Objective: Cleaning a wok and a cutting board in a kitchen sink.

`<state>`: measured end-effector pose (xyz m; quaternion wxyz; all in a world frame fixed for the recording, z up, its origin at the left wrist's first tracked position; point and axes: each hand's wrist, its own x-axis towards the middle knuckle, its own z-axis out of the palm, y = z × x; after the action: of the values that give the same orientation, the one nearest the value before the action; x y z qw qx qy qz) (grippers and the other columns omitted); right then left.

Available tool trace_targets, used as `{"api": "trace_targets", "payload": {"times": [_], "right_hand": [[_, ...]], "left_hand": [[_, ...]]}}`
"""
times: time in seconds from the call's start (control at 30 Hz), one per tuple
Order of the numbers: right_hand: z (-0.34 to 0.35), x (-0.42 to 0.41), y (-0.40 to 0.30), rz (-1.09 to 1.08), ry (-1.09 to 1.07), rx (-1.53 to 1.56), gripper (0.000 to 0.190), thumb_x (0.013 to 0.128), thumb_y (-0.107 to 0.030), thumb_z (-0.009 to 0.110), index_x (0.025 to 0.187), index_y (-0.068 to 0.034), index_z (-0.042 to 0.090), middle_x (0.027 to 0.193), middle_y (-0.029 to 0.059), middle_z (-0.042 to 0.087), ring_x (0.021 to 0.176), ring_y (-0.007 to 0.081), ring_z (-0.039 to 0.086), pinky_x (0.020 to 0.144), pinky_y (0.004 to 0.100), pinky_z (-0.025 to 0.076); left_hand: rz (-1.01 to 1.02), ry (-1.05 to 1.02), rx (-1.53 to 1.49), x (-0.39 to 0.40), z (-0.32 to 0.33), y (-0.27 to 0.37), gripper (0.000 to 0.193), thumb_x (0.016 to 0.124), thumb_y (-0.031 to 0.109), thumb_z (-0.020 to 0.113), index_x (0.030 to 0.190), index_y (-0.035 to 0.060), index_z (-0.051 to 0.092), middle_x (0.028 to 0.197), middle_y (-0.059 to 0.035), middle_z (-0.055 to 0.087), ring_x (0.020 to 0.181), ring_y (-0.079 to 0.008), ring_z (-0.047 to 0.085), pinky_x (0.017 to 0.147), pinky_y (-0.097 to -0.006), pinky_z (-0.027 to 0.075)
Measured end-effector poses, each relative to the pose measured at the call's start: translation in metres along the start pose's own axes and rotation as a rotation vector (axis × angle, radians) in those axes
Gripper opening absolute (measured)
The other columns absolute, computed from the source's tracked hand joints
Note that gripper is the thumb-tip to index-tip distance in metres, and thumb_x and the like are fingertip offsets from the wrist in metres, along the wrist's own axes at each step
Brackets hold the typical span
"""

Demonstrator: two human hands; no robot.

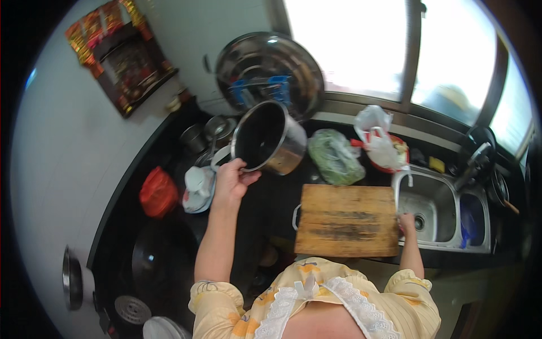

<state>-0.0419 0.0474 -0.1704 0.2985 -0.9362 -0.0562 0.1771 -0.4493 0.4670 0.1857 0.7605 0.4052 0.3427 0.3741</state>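
My left hand (238, 180) grips the near rim of a deep stainless steel pot (292, 146). The pot is tilted, its dark mouth turned towards me and to the left. A worn wooden cutting board (347, 220) with dark marks across its middle lies before me, a metal handle (296, 217) at its left edge. At the board's right edge, beside the sink (436, 199), is my right hand (407, 222). Its fingers are largely hidden, so its hold on the board or on something else is unclear.
Bagged green vegetables (336, 156) lie behind the board, near a red basket (391, 167) with a white plastic bag. Leftward are dishes (199, 190), a red plastic bag (159, 193) and a dark wok (159, 254). A large round metal lid (271, 55) leans against the wall. A faucet (472, 165) overhangs the sink.
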Motion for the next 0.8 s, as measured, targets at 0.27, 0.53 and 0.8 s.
{"api": "trace_targets", "payload": {"times": [0.27,0.53,0.8], "right_hand": [[-0.004,-0.080,-0.116,0.387,0.393,-0.244,0.040,0.074,-0.027,0.053,0.106,-0.004,0.061,0.113,0.0247,0.054,0.106,0.0409,0.050,0.088,0.0445,0.041],[0.002,-0.077,-0.123,0.419,0.385,-0.231,0.042,0.076,-0.032,0.050,0.108,-0.007,0.061,0.120,0.0227,0.051,0.117,0.0434,0.038,0.093,0.0489,0.032],[-0.006,-0.053,-0.083,0.327,0.140,-0.156,0.049,0.078,-0.041,0.050,0.108,-0.004,0.061,0.121,0.0200,0.052,0.122,0.0461,0.030,0.096,0.0512,0.027]], "left_hand": [[0.166,0.623,0.112,-0.065,-0.297,0.067,0.015,0.073,-0.002,0.045,0.077,-0.0143,0.052,0.066,-0.0211,0.059,0.048,-0.0300,0.060,0.037,-0.0321,0.052],[-0.067,1.180,0.836,-0.105,-0.468,0.065,0.015,0.076,0.000,0.046,0.078,-0.0123,0.054,0.071,-0.0230,0.060,0.044,-0.0301,0.059,0.038,-0.0338,0.051],[-0.418,1.159,1.943,-0.133,-0.569,0.022,0.025,0.080,0.005,0.052,0.097,-0.0112,0.059,0.099,-0.0398,0.052,0.078,-0.0373,0.064,0.064,-0.0328,0.054]]}}
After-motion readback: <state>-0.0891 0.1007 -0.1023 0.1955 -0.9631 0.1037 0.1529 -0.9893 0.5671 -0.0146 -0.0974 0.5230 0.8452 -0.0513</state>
